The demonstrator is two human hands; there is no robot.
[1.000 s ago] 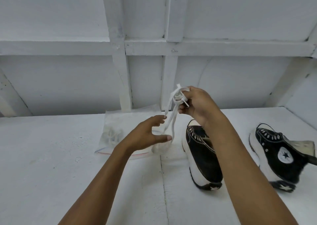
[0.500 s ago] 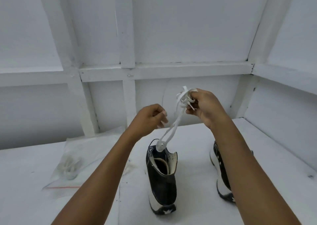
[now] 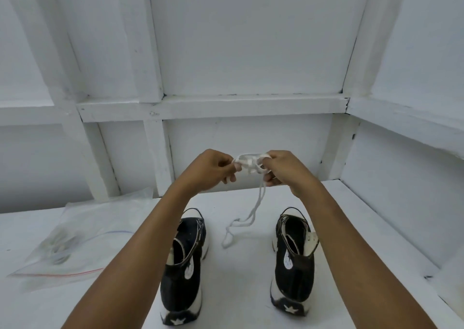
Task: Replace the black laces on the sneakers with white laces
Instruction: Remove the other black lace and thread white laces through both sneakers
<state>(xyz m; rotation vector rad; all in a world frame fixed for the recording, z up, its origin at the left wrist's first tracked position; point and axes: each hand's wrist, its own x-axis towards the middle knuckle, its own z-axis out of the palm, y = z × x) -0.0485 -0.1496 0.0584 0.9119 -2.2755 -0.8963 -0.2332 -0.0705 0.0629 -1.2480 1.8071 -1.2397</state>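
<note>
Two black high-top sneakers stand on the white table with heels toward me and no laces showing: the left sneaker [image 3: 185,273] partly behind my left forearm, the right sneaker [image 3: 293,266] beside my right forearm. Above and between them, my left hand [image 3: 213,170] and my right hand [image 3: 283,169] both pinch a bundled white lace [image 3: 249,164]. A loose doubled length of it hangs down, its end resting on the table between the shoes.
A clear zip bag [image 3: 75,241] with more white lace inside lies on the table [image 3: 238,291] at the left. White framed walls close the back and right side, where the table edge [image 3: 426,268] drops off.
My left hand has come up and taken hold of the lace bundle beside my right hand. The view swung so both sneakers now stand below my hands, and the lace end has dropped onto the table.
</note>
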